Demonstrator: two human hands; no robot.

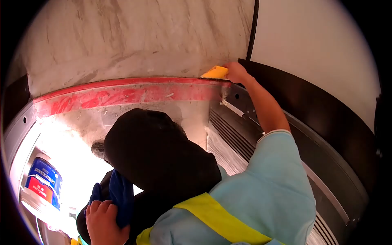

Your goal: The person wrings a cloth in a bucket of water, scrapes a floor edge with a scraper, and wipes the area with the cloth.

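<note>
Nearest, my left hand (104, 222) lies with curled fingers against a blue cloth (122, 198); I can't tell whether it grips it. Farther out on that hand's outer side is a blue-and-red bucket (43, 179). Farthest, my right hand (237, 73) pinches a yellow piece (216, 72) at the pale wall (134, 36), just above the red band (130, 93). I judge this edge work in hand, calling for a steady wrist.

From here I see a blue-and-red-labelled bucket (44, 179) beside a curved grey metal frame (20, 130). Well right of the bucket are a ribbed dark panel (233, 136) and dark curved skirting (312, 100).
</note>
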